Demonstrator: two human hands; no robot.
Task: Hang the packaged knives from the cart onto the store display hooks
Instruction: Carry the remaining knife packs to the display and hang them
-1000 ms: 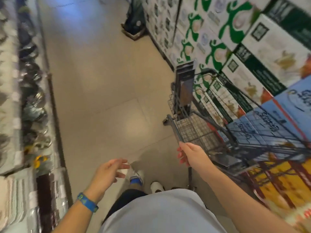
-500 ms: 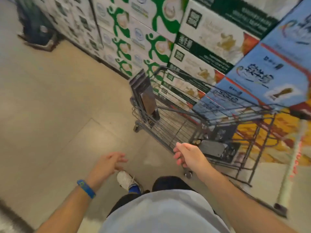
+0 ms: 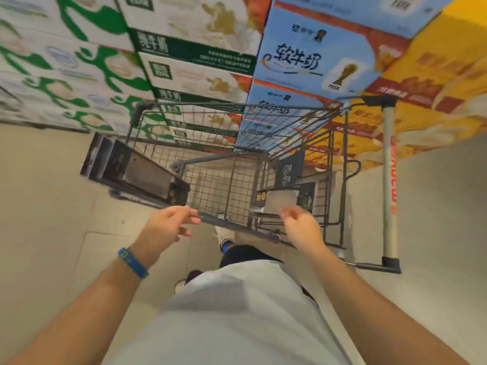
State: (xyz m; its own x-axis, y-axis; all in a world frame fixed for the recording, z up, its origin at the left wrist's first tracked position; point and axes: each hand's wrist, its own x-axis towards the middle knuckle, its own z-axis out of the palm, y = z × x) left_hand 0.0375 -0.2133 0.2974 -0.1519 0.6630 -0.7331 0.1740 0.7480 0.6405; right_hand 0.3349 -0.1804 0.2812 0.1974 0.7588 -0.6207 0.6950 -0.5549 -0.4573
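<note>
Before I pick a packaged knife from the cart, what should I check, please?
1. Left hand free: ok, open, holding nothing.
2. Right hand free: ok, loosely curled, empty, though blurred.
3. Shopping cart loaded: ok, stack of packaged knives at its front end, one flat pack near right hand.
4. Cart within reach: ok, rim beside both hands.
5. Display hooks in sight: not ok, none visible.

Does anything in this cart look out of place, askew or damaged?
Yes. The stack of dark packages stands tilted at the left end of the cart and sticks out past its rim instead of lying inside the basket. One more package lies flat inside, near the right hand. No damage or spill shows.
</note>
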